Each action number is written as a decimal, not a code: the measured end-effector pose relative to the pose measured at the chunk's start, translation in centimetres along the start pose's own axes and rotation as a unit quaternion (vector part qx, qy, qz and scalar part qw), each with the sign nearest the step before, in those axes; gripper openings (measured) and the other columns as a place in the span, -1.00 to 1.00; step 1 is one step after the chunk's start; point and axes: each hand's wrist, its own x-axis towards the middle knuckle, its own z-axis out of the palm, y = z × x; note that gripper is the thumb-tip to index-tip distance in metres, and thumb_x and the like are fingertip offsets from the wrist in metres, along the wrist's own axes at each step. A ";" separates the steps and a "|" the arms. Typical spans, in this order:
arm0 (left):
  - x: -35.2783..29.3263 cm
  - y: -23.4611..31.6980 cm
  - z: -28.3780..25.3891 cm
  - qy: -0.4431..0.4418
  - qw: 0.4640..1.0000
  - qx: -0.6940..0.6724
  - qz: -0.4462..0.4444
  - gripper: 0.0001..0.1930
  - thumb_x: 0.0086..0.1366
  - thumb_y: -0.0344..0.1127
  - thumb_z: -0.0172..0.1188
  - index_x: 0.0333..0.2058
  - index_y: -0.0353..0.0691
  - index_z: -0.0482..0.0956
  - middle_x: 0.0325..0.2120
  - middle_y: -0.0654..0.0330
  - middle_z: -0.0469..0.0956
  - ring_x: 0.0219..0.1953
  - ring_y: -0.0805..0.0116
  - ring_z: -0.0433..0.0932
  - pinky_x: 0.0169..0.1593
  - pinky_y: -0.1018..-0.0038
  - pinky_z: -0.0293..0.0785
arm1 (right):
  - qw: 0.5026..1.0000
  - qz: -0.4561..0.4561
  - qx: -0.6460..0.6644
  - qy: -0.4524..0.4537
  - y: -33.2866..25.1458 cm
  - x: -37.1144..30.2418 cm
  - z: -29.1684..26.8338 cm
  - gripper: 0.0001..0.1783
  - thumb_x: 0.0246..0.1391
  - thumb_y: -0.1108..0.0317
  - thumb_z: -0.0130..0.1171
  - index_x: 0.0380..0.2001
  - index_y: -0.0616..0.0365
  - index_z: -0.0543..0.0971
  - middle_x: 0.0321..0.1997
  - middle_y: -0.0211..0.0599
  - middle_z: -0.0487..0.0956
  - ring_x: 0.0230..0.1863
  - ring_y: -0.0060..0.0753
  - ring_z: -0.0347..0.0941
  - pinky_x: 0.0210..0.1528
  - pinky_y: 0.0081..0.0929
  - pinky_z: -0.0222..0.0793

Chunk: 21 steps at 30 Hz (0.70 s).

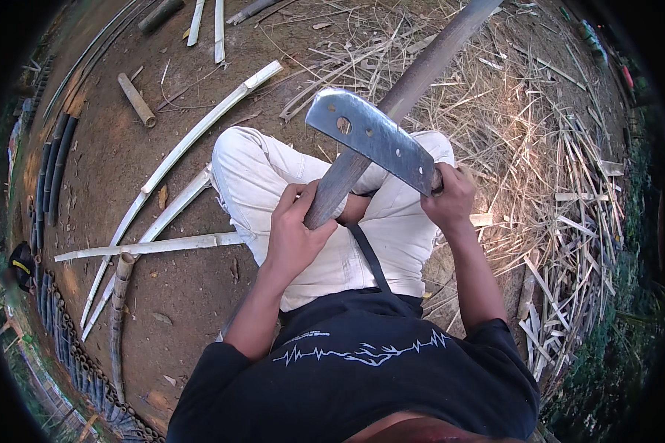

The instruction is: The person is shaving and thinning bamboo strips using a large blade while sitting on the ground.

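Observation:
My left hand grips the near end of a long brownish bamboo pole, which slants away to the upper right. In my right hand is the handle of a cleaver. Its broad grey blade has a few holes and lies across the pole, over my lap; whether blade and pole touch I cannot tell. Both hands are closed, and fingers cover most of the cleaver's handle. Under them are my crossed legs in pale trousers, with a dark strap between.
Pale split bamboo strips lie crossed on the dirt at left, beside an upright-looking bamboo piece and a short cut length. Shavings and thin slats cover the ground at right. Dark bamboo poles line the left side.

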 end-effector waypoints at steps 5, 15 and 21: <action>-0.8 -1.5 0.3 -0.005 0.999 0.029 0.035 -0.46 -0.02 -0.48 0.32 0.02 -0.48 0.56 -0.21 -0.02 0.52 -0.20 0.13 0.60 -0.13 0.36 0.52 | 0.994 -0.106 -0.026 0.025 -0.5 -0.4 0.0 -0.82 -0.22 0.34 0.34 -0.49 0.09 0.55 -0.57 -0.26 0.52 -0.53 -0.14 0.49 -0.41 -0.24 0.35; -2.4 -0.9 -0.7 -0.013 0.997 -0.028 -0.066 -0.42 -0.03 -0.52 0.25 0.08 -0.41 0.56 -0.23 0.07 0.50 -0.23 0.30 0.56 -0.12 0.48 0.46 | 0.990 -0.119 -0.069 0.041 2.4 2.8 -0.1 -0.87 -0.23 0.44 0.24 -0.49 0.07 0.54 -0.59 -0.29 0.52 -0.54 -0.19 0.51 -0.41 -0.28 0.36; -5.6 -1.8 -2.0 -0.046 0.995 -0.003 -0.093 -0.44 -0.04 -0.50 0.30 0.05 -0.41 0.56 -0.23 0.03 0.50 -0.20 0.20 0.58 -0.10 0.38 0.49 | 0.971 0.177 -0.158 0.024 11.0 11.2 -3.2 -0.71 0.03 0.11 0.29 -0.40 0.13 0.59 -0.48 -0.08 0.64 -0.38 0.04 0.63 -0.24 -0.10 0.51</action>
